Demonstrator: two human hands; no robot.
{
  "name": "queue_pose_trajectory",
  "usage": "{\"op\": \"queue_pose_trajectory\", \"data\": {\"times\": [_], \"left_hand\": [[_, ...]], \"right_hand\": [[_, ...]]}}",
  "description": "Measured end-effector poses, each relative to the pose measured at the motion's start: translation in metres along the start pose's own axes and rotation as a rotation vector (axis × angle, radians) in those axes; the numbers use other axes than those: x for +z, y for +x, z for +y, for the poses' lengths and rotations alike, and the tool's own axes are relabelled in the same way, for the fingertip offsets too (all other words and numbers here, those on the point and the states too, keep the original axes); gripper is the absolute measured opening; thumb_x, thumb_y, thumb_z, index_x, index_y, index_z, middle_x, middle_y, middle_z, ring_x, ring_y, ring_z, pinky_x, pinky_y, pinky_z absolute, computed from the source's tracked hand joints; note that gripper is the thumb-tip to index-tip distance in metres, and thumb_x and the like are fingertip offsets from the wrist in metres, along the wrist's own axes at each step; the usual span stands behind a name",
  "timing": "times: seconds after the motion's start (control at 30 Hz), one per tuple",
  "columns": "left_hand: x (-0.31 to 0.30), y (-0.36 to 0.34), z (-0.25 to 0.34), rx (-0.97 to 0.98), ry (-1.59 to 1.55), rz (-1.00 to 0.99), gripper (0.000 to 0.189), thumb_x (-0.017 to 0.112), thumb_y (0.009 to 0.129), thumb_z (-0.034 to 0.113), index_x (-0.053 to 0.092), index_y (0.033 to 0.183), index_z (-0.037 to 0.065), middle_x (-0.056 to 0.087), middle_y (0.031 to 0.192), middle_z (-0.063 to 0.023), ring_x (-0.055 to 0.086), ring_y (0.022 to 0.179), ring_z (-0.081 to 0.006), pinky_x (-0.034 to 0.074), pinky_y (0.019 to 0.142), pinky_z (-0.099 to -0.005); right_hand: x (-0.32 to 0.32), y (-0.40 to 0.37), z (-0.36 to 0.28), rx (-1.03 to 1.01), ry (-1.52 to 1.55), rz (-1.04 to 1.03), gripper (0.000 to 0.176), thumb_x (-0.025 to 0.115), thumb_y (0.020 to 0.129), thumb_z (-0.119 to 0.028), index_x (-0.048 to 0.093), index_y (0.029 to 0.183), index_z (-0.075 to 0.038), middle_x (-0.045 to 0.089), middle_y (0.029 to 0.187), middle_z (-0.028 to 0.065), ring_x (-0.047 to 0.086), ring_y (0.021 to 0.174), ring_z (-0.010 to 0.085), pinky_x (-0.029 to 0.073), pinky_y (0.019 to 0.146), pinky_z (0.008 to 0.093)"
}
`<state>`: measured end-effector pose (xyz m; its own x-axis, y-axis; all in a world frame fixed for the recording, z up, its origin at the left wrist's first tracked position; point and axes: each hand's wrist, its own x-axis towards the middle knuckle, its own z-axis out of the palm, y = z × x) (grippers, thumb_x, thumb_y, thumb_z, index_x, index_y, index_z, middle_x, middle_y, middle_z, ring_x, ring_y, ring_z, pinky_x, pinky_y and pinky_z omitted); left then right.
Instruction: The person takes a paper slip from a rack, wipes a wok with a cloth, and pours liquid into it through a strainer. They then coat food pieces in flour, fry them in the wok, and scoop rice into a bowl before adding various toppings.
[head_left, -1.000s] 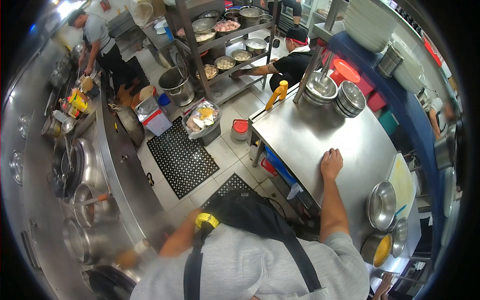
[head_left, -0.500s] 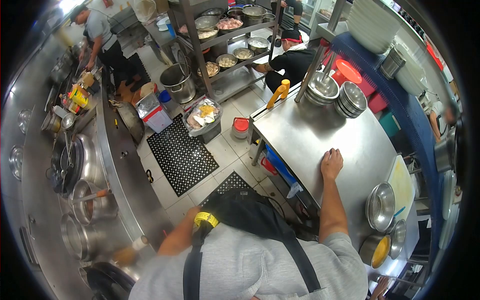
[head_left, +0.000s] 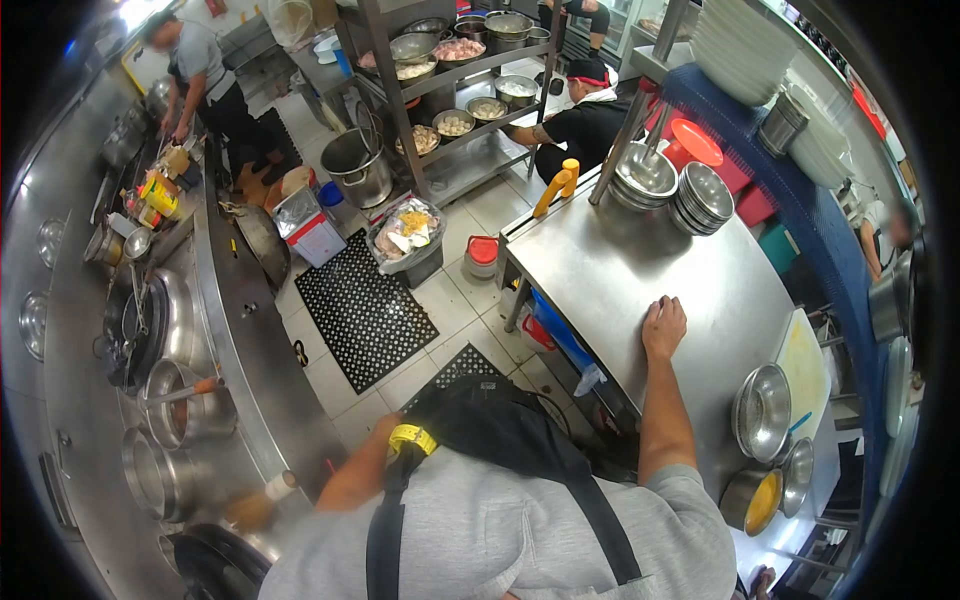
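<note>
My right hand point(head_left: 664, 326) lies on the steel worktable point(head_left: 590, 285), fingers together against the bare metal with nothing in them. Beyond it, toward the back edge, stand two stacks of steel bowls, one stack point(head_left: 645, 176) beside the other stack point(head_left: 703, 198). To the right of my right forearm are steel strainers point(head_left: 762, 412) and a pot with yellow contents point(head_left: 763, 502). My left arm bends in front of the black apron point(head_left: 500, 430), and the left hand itself is hidden.
On my left runs a cooking counter with a steel pot point(head_left: 180, 400) and a wok point(head_left: 140, 330). A perforated black mat point(head_left: 365, 310) and a lined bin point(head_left: 408, 235) are on the tiled floor. One person point(head_left: 580, 125) crouches by the shelf rack point(head_left: 470, 185); another point(head_left: 200, 85) stands at the counter.
My right hand stays in place on the table. The person at the far left counter has shifted their head and arms slightly. A hand at the bottom right edge has moved lower.
</note>
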<state>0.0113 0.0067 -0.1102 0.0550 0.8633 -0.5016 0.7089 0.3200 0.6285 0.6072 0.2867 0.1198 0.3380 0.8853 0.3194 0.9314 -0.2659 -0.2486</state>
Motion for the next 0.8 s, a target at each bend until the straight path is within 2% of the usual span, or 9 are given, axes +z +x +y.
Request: {"op": "queue_pose_trajectory", "data": {"times": [0.07, 0.17, 0.27, 0.37, 0.47, 0.57, 0.7, 0.77, 0.8], "left_hand": [[-0.003, -0.004, 0.006, -0.056, -0.123, 0.020, 0.034, 0.060, 0.089, 0.031, 0.071, 0.111, 0.008, 0.070, 0.108, -0.0192, 0.067, 0.105, -0.0342, 0.050, 0.091, -0.0422], [-0.021, -0.014, 0.046, -0.219, 0.020, -0.066, 0.034, 0.060, 0.088, 0.030, 0.071, 0.112, 0.007, 0.071, 0.107, -0.0188, 0.068, 0.103, -0.0323, 0.050, 0.090, -0.0414], [-0.018, -0.013, 0.047, -0.179, 0.144, -0.046, 0.034, 0.061, 0.088, 0.028, 0.071, 0.112, 0.007, 0.072, 0.106, -0.0187, 0.069, 0.100, -0.0311, 0.050, 0.088, -0.0404], [-0.014, -0.008, 0.024, -0.001, 0.096, -0.061, 0.034, 0.061, 0.087, 0.030, 0.072, 0.110, 0.007, 0.072, 0.106, -0.0188, 0.069, 0.100, -0.0322, 0.051, 0.087, -0.0409], [-0.011, -0.006, 0.026, -0.130, -0.009, -0.061, 0.035, 0.062, 0.087, 0.031, 0.072, 0.109, 0.007, 0.071, 0.106, -0.0191, 0.068, 0.100, -0.0332, 0.051, 0.087, -0.0413], [-0.015, -0.009, 0.039, -0.188, 0.089, -0.065, 0.034, 0.062, 0.087, 0.031, 0.071, 0.110, 0.007, 0.071, 0.106, -0.0192, 0.068, 0.103, -0.0338, 0.051, 0.088, -0.0419], [-0.013, -0.011, 0.038, -0.134, 0.097, -0.026, 0.034, 0.060, 0.088, 0.030, 0.070, 0.112, 0.007, 0.071, 0.108, -0.0193, 0.067, 0.106, -0.0337, 0.050, 0.090, -0.0420], [0.008, 0.002, -0.004, -0.036, 0.026, 0.046, 0.035, 0.059, 0.089, 0.030, 0.070, 0.113, 0.008, 0.070, 0.110, -0.0192, 0.066, 0.107, -0.0336, 0.050, 0.091, -0.0421], [0.007, 0.001, -0.002, -0.044, 0.011, 0.041, 0.035, 0.059, 0.089, 0.030, 0.069, 0.114, 0.007, 0.070, 0.111, -0.0191, 0.066, 0.107, -0.0335, 0.050, 0.091, -0.0420]], "right_hand": [[0.001, 0.000, 0.002, -0.002, -0.001, 0.004, 0.038, 0.052, 0.098, -0.027, 0.060, 0.127, -0.003, 0.052, 0.138, 0.0200, 0.045, 0.130, 0.0366, 0.033, 0.110, 0.0477], [0.005, 0.000, 0.003, 0.003, -0.028, 0.000, 0.038, 0.053, 0.097, -0.028, 0.059, 0.128, -0.006, 0.052, 0.138, 0.0175, 0.045, 0.131, 0.0340, 0.033, 0.111, 0.0462], [0.006, 0.001, 0.004, 0.010, -0.029, -0.001, 0.038, 0.053, 0.097, -0.028, 0.060, 0.128, -0.006, 0.052, 0.139, 0.0173, 0.045, 0.131, 0.0339, 0.033, 0.111, 0.0463], [0.006, 0.001, 0.005, 0.013, -0.026, -0.007, 0.038, 0.053, 0.097, -0.028, 0.060, 0.128, -0.006, 0.052, 0.139, 0.0170, 0.044, 0.131, 0.0335, 0.033, 0.111, 0.0462], [0.005, 0.001, 0.003, 0.018, -0.023, -0.010, 0.038, 0.053, 0.098, -0.029, 0.060, 0.128, -0.006, 0.051, 0.140, 0.0166, 0.044, 0.132, 0.0333, 0.033, 0.111, 0.0459], [0.003, 0.000, 0.003, 0.024, -0.027, -0.013, 0.038, 0.052, 0.098, -0.029, 0.060, 0.128, -0.006, 0.051, 0.140, 0.0164, 0.043, 0.132, 0.0332, 0.033, 0.111, 0.0457], [0.005, 0.000, 0.003, 0.026, -0.030, -0.011, 0.038, 0.052, 0.098, -0.028, 0.060, 0.128, -0.006, 0.052, 0.140, 0.0167, 0.044, 0.132, 0.0333, 0.032, 0.111, 0.0457], [0.004, 0.000, 0.002, 0.029, -0.026, -0.013, 0.038, 0.053, 0.098, -0.028, 0.060, 0.127, -0.006, 0.052, 0.139, 0.0169, 0.044, 0.132, 0.0333, 0.032, 0.111, 0.0457], [0.004, 0.001, 0.002, 0.029, -0.024, -0.014, 0.038, 0.053, 0.098, -0.028, 0.060, 0.127, -0.006, 0.052, 0.139, 0.0169, 0.044, 0.132, 0.0333, 0.032, 0.111, 0.0457]]}}
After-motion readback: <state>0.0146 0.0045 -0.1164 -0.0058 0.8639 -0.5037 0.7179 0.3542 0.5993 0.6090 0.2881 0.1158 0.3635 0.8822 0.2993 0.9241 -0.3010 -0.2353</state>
